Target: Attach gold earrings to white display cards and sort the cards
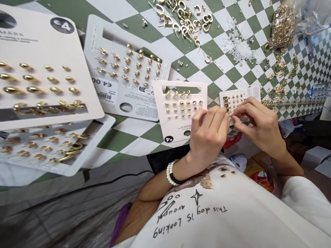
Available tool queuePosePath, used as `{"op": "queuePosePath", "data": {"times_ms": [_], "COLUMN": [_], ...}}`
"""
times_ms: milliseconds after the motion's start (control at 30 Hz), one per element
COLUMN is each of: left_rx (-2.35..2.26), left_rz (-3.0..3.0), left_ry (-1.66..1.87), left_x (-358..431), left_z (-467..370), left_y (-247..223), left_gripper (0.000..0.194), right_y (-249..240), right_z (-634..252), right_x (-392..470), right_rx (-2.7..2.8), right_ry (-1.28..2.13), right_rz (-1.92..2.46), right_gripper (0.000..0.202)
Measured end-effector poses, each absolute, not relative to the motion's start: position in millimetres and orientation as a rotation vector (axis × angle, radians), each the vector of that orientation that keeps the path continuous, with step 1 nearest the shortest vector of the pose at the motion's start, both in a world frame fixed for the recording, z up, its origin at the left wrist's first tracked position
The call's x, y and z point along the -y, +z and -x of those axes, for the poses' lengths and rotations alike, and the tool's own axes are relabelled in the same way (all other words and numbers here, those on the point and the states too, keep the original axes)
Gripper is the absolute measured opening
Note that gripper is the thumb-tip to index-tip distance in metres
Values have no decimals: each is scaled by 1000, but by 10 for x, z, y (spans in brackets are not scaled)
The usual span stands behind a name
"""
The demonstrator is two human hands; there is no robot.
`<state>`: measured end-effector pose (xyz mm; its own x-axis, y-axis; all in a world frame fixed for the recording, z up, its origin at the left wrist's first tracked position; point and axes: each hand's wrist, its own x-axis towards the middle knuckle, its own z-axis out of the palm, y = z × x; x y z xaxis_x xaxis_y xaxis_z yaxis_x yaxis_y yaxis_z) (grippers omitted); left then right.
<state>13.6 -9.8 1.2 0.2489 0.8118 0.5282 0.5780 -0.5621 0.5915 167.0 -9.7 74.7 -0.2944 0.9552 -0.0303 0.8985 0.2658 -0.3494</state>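
My left hand [209,134], with a bead bracelet at the wrist, is closed with its fingers curled. Its fingertips meet those of my right hand [258,124], which is pinched. Whatever lies between the fingertips is too small and hidden to make out. Just behind them lies a small earring card [234,98] with rows of gold earrings, partly covered by my right hand. A pink earring card [178,127] with gold and clear-stone studs rests beside my left hand, which overlaps its right edge.
At the left lie a grey-backed earring card [113,82], a large pink card [41,51] and another overlapping card [103,137]. Loose gold hoops [184,20], white plastic earring backs [239,44], gold pieces [280,89] and a bag of small metal parts [283,26] are on the checkered tablecloth [144,134].
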Motion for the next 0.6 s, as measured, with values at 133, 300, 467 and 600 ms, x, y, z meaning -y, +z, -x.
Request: {"op": "queuePosePath", "data": {"times_ms": [133, 300, 467, 600], "left_rx": [-1295, -1427, -1434, -1295], "left_rz": [-2257, -2351, -2465, -2543], "left_ry": [1190, 1118, 1054, 1074], "left_x": [118, 156, 141, 114], "left_z": [-144, -209, -237, -187], "left_y": [8, 67, 148, 134], "left_gripper": [9, 11, 14, 13], "right_y": [680, 751, 977, 837], "right_z": [-1644, -1795, -1905, -1743], "right_x": [161, 77, -453, -961], "right_rx": [2368, 2317, 2099, 2154], "right_ry": [319, 553, 575, 662], "right_rz": [1772, 1641, 1628, 1617], "right_gripper": [9, 7, 13, 10]}}
